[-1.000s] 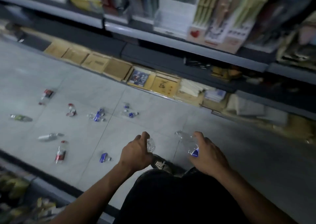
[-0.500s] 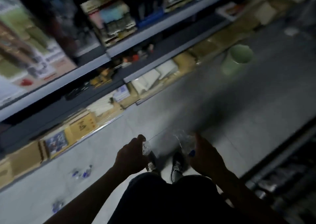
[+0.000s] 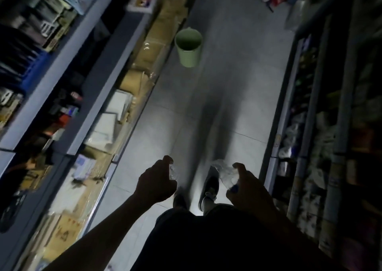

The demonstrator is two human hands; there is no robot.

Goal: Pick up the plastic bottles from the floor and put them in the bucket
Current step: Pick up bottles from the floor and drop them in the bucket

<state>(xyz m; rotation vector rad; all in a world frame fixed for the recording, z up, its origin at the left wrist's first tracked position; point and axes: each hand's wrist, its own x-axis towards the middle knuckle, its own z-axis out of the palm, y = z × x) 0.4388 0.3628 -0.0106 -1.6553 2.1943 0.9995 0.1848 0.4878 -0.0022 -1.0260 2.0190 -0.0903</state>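
Left hand [image 3: 156, 182]: fingers wrapped round a small clear bottle [image 3: 172, 172], held out front for carrying.
Right hand [image 3: 245, 190]: fingers clamped on a crumpled bottle [image 3: 226, 174] with a blue cap.
Bucket [image 3: 189, 52]: upright on the floor [image 3: 237, 97], well ahead, mouth open to receive both.

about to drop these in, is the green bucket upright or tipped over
Upright. The bucket stands on the floor with its open mouth facing up. Its inside looks dark and nothing shows in it, though the picture is blurred.
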